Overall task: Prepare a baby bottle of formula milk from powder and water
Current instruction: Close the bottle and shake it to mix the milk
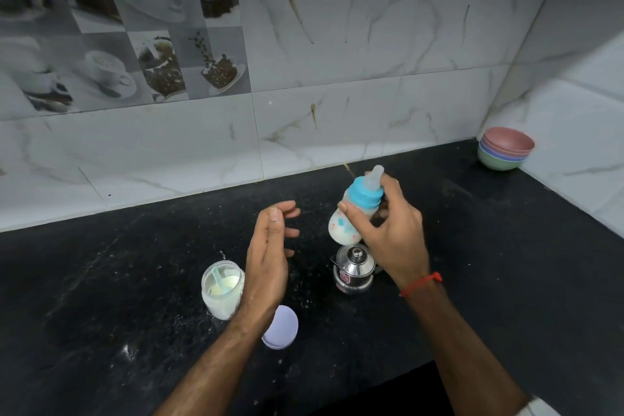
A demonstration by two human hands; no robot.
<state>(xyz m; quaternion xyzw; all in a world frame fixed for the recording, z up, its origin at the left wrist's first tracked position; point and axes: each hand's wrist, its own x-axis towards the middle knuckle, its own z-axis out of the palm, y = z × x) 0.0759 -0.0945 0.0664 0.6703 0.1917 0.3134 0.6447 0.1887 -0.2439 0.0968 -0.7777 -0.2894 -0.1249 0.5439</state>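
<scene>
I am gripping the bottle (pixel 351 213) in my right hand (pixel 391 233), thumb and fingers curled round it just below the blue collar (pixel 365 195). The bottle is off the counter (pixel 135 280), tilting with the teat (pixel 375 176) pointing up and to the right. White liquid is sitting in its lower part. It is hanging directly above the steel pot (pixel 354 268), not touching it; the pot is standing lidded on the counter.

My left hand (pixel 270 257) is holding nothing: fingers loosely extended, palm turned toward the bottle, apart from it. It is hovering just right of the open jar (pixel 221 289), which is holding white powder and a pale scoop (pixel 217 279). The jar's lid (pixel 282 328) is lying flat on the counter, partly under my left wrist. White specks are scattered over the dark counter. A stack of bowls (pixel 504 149) is sitting in the far right corner, well apart. A red thread (pixel 422 282) is circling my right wrist.
</scene>
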